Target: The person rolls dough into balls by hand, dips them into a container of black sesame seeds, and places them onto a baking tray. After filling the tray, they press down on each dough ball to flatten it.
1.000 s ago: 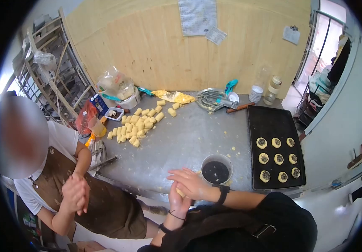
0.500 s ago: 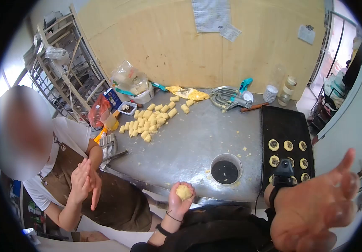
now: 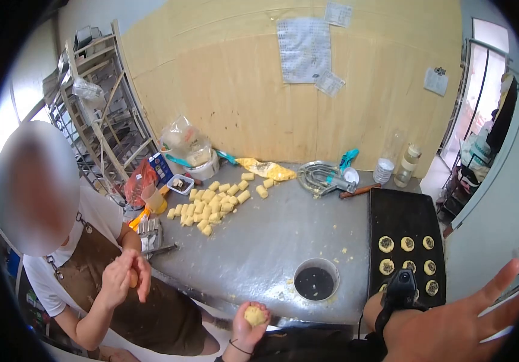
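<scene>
In my left hand (image 3: 244,329), low in the middle, a round yellow dough ball (image 3: 255,315) rests in the palm with the fingers curled round it. My right hand (image 3: 452,332) is large at the lower right, palm showing and fingers spread, holding nothing. A black device (image 3: 399,283) is strapped at its wrist and covers part of the baking tray (image 3: 395,208). On that tray sit rows of round dough pieces (image 3: 407,244) with dark speckled centres. Between my hands, on the table, stands a round tin (image 3: 336,280) with dark contents.
Many short dough pieces (image 3: 199,211) lie on the metal table (image 3: 271,235). A co-worker in a brown apron (image 3: 145,314) stands at the left, hands pressed together around something. Along the back are a plastic tub (image 3: 204,169), a yellow-stained bag (image 3: 265,169), a rolling pin (image 3: 360,191) and bottles (image 3: 407,166).
The view has tilted upward, so the table sits lower in the picture. My right hand's fingers have spread wider. Something brownish now shows between the co-worker's hands.
</scene>
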The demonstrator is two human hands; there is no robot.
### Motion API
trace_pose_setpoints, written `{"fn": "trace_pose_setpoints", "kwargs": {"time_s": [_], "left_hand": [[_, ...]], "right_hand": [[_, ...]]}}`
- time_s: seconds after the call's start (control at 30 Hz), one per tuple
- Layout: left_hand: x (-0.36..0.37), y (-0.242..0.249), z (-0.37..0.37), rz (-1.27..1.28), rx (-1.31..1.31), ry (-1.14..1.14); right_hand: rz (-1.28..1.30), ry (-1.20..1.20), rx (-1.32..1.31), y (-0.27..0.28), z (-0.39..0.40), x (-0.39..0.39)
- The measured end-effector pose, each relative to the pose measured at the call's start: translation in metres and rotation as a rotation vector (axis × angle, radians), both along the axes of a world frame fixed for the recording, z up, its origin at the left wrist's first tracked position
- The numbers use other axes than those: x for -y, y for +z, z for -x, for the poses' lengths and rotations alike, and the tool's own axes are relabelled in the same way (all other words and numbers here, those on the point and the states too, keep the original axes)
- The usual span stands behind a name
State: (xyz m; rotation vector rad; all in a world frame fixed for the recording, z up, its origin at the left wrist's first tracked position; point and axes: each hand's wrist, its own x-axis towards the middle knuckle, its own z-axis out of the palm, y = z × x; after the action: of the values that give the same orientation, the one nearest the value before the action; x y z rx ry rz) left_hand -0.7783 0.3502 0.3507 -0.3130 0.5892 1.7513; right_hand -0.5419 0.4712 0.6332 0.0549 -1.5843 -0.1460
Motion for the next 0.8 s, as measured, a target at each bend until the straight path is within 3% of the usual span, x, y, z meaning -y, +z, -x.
{"fn": "trace_pose_setpoints", "kwargs": {"time_s": [0.37,0.43,0.5,0.57,0.67,0.77,0.8], "left_hand": [[-0.006,0.007,0.008,-0.042,-0.035,-0.003],[-0.011,0.013,0.009,-0.053,-0.018,-0.002],[-0.019,0.020,0.006,-0.085,-0.100,-0.048],[-0.029,0.033,0.000,-0.129,-0.200,-0.083],[-0.043,0.068,-0.006,-0.326,-0.277,-0.101],[-0.057,0.057,0.012,-0.453,-0.212,0.133],[-0.062,0.049,0.016,-0.453,-0.303,0.203]], "right_hand": [[0.108,0.010,0.067,0.013,0.036,-0.006],[0.274,-0.098,0.246,-0.006,0.035,-0.011],[0.364,0.101,0.592,-0.036,0.063,-0.033],[0.475,0.186,0.738,-0.094,0.103,-0.035],[0.607,0.163,0.818,-0.177,0.139,-0.023],[0.797,0.508,0.656,-0.227,0.159,-0.007],[0.737,0.530,0.699,-0.222,0.157,-0.001]]}}
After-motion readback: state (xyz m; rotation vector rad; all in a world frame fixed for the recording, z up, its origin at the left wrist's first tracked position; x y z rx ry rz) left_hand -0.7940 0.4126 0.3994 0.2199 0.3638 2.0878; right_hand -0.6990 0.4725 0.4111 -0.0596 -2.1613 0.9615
